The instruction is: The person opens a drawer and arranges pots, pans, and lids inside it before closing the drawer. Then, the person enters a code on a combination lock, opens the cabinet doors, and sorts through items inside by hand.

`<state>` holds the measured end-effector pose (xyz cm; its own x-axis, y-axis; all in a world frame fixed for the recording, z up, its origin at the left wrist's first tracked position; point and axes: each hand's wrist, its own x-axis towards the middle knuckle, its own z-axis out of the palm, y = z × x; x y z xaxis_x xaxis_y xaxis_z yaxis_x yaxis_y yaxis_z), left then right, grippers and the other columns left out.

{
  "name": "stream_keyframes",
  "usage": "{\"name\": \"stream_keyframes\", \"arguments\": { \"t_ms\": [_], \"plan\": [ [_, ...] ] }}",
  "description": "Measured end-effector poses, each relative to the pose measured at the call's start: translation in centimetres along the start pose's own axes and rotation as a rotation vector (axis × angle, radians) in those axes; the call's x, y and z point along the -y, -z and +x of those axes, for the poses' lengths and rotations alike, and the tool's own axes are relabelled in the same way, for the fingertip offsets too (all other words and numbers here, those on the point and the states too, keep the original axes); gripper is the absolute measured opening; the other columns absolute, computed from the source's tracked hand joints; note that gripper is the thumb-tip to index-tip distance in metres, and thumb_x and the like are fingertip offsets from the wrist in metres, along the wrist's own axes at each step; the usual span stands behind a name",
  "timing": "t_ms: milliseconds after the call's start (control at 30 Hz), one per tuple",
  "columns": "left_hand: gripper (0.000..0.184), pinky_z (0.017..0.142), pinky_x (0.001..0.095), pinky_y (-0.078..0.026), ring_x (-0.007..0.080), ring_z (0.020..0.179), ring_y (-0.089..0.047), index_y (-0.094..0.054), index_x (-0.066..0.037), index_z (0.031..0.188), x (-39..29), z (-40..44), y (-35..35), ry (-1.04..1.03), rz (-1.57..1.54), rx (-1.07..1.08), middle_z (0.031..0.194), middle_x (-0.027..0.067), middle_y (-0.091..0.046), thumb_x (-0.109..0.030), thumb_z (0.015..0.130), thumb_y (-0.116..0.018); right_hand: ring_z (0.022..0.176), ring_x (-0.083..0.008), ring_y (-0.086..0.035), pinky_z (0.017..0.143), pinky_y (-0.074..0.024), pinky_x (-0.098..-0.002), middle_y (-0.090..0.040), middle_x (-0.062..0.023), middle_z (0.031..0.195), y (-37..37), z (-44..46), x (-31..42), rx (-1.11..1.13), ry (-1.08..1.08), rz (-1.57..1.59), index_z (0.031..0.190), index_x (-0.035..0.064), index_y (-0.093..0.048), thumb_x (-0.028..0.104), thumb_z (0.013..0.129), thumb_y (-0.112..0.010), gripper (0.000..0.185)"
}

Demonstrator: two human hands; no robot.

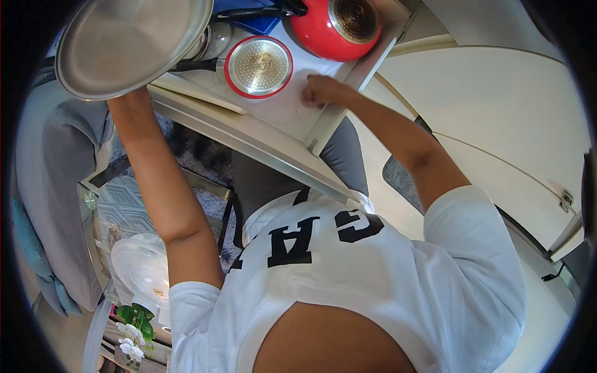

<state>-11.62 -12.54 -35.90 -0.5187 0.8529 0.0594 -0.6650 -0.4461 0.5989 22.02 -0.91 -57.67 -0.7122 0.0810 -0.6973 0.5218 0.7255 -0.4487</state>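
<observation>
A wide round metal tray (134, 46) fills the upper left. My left hand (129, 98) is beneath it and holds it up; the fingers are hidden behind its rim. My right hand (320, 91) is inside the open drawer (227, 130), low over its white bottom near the right wall. Its fingers are curled closed, and I cannot make out whether anything is in them. Just left of it a small red frying pan (259, 66) lies upside down, its handle pointing left. Beyond the hand a larger red pan (336, 25) also rests bottom up.
Behind the pans lies a blue item (252, 18), with a glass lid (217, 38) partly under the tray. A grey sofa (59, 174) stands at the left. Below it is a glass table holding a clear plastic container (140, 264). White orchids (132, 340) are at the lower left.
</observation>
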Motion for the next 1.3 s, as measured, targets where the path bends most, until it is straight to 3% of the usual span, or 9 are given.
{"name": "stream_keyframes", "arguments": {
  "t_ms": [300, 500, 567, 600, 733, 900, 1067, 1233, 1300],
  "plan": [
    [0.044, 0.090, 0.0443, -0.047, 0.0287, 0.110, -0.052, -0.047, -0.006, 0.123, -0.3, 0.8, -0.6, 0.000, 0.004, 0.020, 0.122, 0.0132, -0.052, -0.036, 0.090, -0.044, 0.096, -0.0365, -0.054, 0.076, -0.0476, -0.0504, -0.047, -0.0166, 0.117, -4.7, -1.4, 4.5, -0.108, -0.108, -0.318, 0.103, -0.0007, -0.057, 0.016, 0.079, -0.051, 0.030],
    [0.044, 0.089, 0.0443, -0.047, 0.0287, 0.110, -0.052, -0.047, -0.006, 0.123, -0.2, 0.1, -0.9, 0.002, 0.021, 0.001, 0.122, 0.0133, -0.052, -0.036, 0.090, -0.044, 0.087, -0.0333, -0.061, 0.072, -0.0503, -0.0407, -0.061, -0.0187, 0.095, -9.3, 1.0, 5.9, -0.168, 0.117, -0.085, 0.079, -0.0001, -0.064, 0.014, 0.069, -0.063, 0.017],
    [0.044, 0.089, 0.0442, -0.047, 0.0287, 0.110, -0.052, -0.047, -0.006, 0.123, 0.0, -1.8, -0.6, 0.018, 0.053, -0.032, 0.122, 0.0133, -0.052, -0.036, 0.090, -0.044, 0.052, -0.0233, -0.059, 0.051, -0.0468, -0.0383, -0.058, -0.0103, 0.056, -5.9, -1.5, 5.6, -0.168, 0.261, 0.314, 0.058, 0.0034, -0.061, 0.015, 0.062, -0.069, 0.015],
    [0.044, 0.089, 0.0442, -0.047, 0.0287, 0.110, -0.052, -0.047, -0.006, 0.123, 0.2, -2.3, -0.7, 0.024, 0.060, -0.043, 0.122, 0.0133, -0.052, -0.036, 0.090, -0.044, 0.043, -0.0214, -0.054, 0.048, -0.0457, -0.0386, -0.055, -0.0068, 0.049, -5.2, -2.0, 4.9, -0.268, 0.325, 0.571, 0.061, 0.0040, -0.063, 0.013, 0.062, -0.068, 0.010],
    [0.044, 0.089, 0.0442, -0.047, 0.0287, 0.110, -0.052, -0.047, -0.006, 0.123, 1.3, -4.2, -0.6, 0.047, 0.053, -0.068, 0.122, 0.0133, -0.052, -0.036, 0.090, -0.045, 0.085, -0.0176, -0.053, 0.077, -0.0425, -0.0298, -0.059, -0.0086, 0.086, 8.3, -20.3, 9.5, -0.644, 0.295, 0.699, 0.087, 0.0069, -0.070, 0.003, 0.064, -0.063, 0.024],
    [0.044, 0.089, 0.0442, -0.047, 0.0287, 0.109, -0.053, -0.047, -0.006, 0.122, 3.3, -4.4, -2.2, 0.082, 0.028, -0.028, 0.122, 0.0134, -0.052, -0.035, 0.090, -0.045, 0.082, -0.0101, -0.054, 0.068, -0.0450, -0.0216, -0.055, -0.0016, 0.094, 13.4, -48.0, 12.8, -1.625, 0.312, 0.458, 0.093, 0.0066, -0.067, 0.000, 0.071, -0.064, 0.024],
    [0.044, 0.088, 0.0442, -0.048, 0.0286, 0.109, -0.053, -0.047, -0.006, 0.122, 3.3, -3.8, -2.8, 0.077, 0.010, 0.029, 0.121, 0.0134, -0.052, -0.035, 0.090, -0.045, 0.081, -0.0147, -0.058, 0.069, -0.0464, -0.0258, -0.057, -0.0041, 0.088, 15.9, -65.8, 12.4, -2.421, -0.215, -0.706, 0.099, 0.0040, -0.064, 0.003, 0.078, -0.061, 0.021],
    [0.044, 0.088, 0.0441, -0.048, 0.0286, 0.109, -0.053, -0.048, -0.006, 0.122, 2.9, -3.4, -2.9, 0.067, 0.001, 0.068, 0.121, 0.0134, -0.053, -0.035, 0.090, -0.045, 0.083, -0.0167, -0.059, 0.074, -0.0451, -0.0277, -0.062, -0.0080, 0.093, 22.8, -74.5, 2.9, -1.966, -0.749, -1.292, 0.100, 0.0110, -0.065, 0.010, 0.079, -0.063, 0.022],
    [0.044, 0.088, 0.0441, -0.048, 0.0286, 0.109, -0.053, -0.048, -0.006, 0.122, 2.0, -4.4, -2.2, 0.061, 0.021, 0.049, 0.121, 0.0134, -0.053, -0.035, 0.090, -0.045, 0.105, -0.0187, -0.054, 0.088, -0.0416, -0.0311, -0.060, -0.0100, 0.113, 26.0, -78.2, -2.4, -1.499, -0.761, -0.715, 0.111, 0.0168, -0.062, 0.027, 0.082, -0.057, 0.031]
  ]
}}
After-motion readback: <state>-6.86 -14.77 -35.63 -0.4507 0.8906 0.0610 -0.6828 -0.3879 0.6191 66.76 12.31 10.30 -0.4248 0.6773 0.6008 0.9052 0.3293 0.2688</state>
